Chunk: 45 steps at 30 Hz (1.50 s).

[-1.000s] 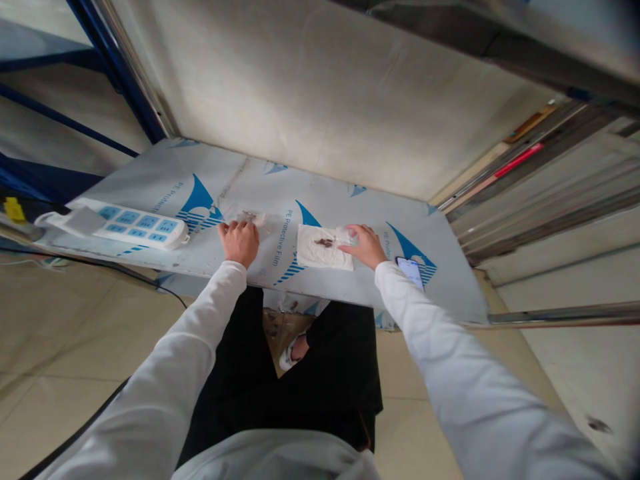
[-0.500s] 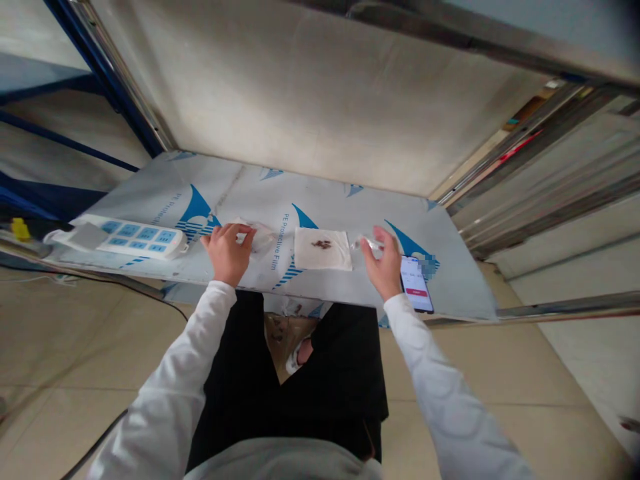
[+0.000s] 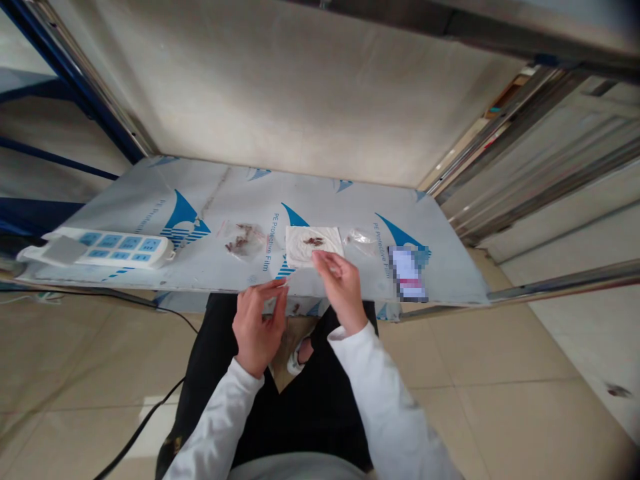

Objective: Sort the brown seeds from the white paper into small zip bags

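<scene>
A white paper square, like a tissue, lies on the film-covered bench with a small heap of dark brown dried bits at its centre. My right hand reaches over its near edge, thumb and fingertips pressed together; what is between them is hidden. At the bench's front edge, my left hand has thumb and index fingertips nearly meeting, and anything in them is too small to name. A clear plastic bag with brown bits lies left of the tissue. Another crumpled clear bag is on its right.
At the bench's left end sits a white power strip with blue socket faces. A phone lies near the front right. The bench has a wall panel behind it and metal frame posts at both sides. A black cable runs below on the floor.
Both hands have let go of the clear bags, which now lie on the bench. My left hand has come right and nearer me; my right hand has moved left to the tissue.
</scene>
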Available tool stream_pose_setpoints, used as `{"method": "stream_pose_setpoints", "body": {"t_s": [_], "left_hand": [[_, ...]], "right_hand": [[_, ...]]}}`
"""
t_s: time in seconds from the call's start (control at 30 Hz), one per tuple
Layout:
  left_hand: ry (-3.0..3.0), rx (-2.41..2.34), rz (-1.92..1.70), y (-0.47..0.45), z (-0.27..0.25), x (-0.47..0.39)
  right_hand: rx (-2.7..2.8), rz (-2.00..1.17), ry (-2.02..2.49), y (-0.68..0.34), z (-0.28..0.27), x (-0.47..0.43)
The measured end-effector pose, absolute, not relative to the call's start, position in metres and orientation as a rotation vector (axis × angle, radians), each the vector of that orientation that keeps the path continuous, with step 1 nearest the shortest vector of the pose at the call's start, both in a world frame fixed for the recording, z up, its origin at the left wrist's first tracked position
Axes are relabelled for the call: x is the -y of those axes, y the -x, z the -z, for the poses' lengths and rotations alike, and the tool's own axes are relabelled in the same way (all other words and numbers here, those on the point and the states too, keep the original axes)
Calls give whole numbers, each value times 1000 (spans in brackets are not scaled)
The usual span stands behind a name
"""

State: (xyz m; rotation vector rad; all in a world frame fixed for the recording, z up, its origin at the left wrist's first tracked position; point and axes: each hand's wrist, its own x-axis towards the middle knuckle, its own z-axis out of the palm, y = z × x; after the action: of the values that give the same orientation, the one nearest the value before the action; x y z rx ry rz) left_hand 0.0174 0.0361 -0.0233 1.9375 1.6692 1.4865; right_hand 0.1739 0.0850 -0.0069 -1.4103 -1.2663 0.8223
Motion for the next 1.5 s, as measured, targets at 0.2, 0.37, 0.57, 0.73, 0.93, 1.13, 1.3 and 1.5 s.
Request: {"method": "stream_pose_setpoints", "body": {"t_s": [0.2, 0.37, 0.57, 0.73, 0.93, 1.13, 1.3, 1.5], "left_hand": [[-1495, -1685, -1636, -7, 20, -23], [-1455, -1685, -1639, -4, 26, -22], [-1426, -1684, -1721, 4, 37, -28], [-1412, -1681, -1722, 9, 37, -28], [-1414, -1706, -1720, 17, 30, -24], [-1426, -1702, -1727, 23, 22, -21], [-1421, -1691, -1734, 27, 21, -20], [-1409, -1702, -1736, 30, 22, -18]], "right_hand": [[2024, -16, 2216, -282, 36, -166], [2247, 5, 2275, -303, 43, -194], [2398, 103, 2198, -306, 31, -194], [2679, 167, 1963, -273, 11, -201], [3057, 396, 1674, -210, -6, -221], [3254, 693, 1443, -171, -9, -225], [3309, 833, 1336, -152, -5, -220], [3346, 893, 1271, -149, -2, -219]]}}
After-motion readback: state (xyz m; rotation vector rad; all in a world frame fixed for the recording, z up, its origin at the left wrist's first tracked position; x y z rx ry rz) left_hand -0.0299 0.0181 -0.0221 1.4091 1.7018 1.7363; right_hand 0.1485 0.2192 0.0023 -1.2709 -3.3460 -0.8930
